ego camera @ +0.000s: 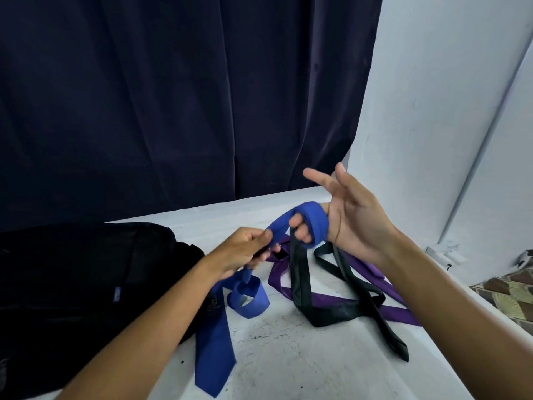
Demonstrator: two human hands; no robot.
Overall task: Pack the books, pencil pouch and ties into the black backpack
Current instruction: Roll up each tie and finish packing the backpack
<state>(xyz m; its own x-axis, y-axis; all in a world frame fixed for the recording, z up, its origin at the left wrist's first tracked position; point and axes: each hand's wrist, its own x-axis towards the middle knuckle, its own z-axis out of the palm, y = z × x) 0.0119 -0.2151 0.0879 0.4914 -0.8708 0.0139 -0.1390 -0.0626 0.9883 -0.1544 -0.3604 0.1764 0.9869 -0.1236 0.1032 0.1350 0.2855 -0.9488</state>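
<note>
With the blue tie [310, 215] wound round two curled fingers of the right hand [343, 215] and pinched by the left hand [245, 249], slack could let the coil slip off.

Both bare forearms reach forward from the lower edge. The left hand [245, 249] is curled, its grip a pinch of thumb and fingers. The right hand [343, 217] is raised palm inward, two fingers straight and two curled.

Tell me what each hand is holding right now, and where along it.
Both hold the blue tie. The left hand pinches its mid-length; the narrow end is wound around the right hand, two fingers curled on it.
</note>
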